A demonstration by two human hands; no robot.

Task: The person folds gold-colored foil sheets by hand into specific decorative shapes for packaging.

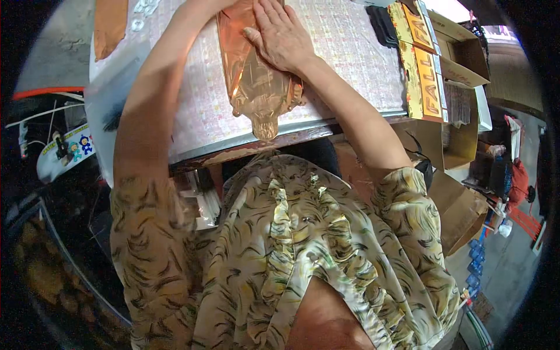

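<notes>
A flat, shiny rose-gold foil balloon point(262, 111) lies on the table, its rounded tab hanging at the near edge. My right hand point(286, 41) rests palm down on the foil, fingers stretched forward and thumb out to the left. At the top edge of the view, my left hand point(219, 3) reaches to the foil's far left side. Its fingers are cut off by the frame, so its grip is hidden.
A light patterned cover lies on the table point(201, 111). Orange-brown foil point(109, 29) and small clear pieces point(138, 24) sit at the far left. To the right are a black item point(382, 26), boxes lettered FALL point(429, 81) and cardboard boxes point(458, 146).
</notes>
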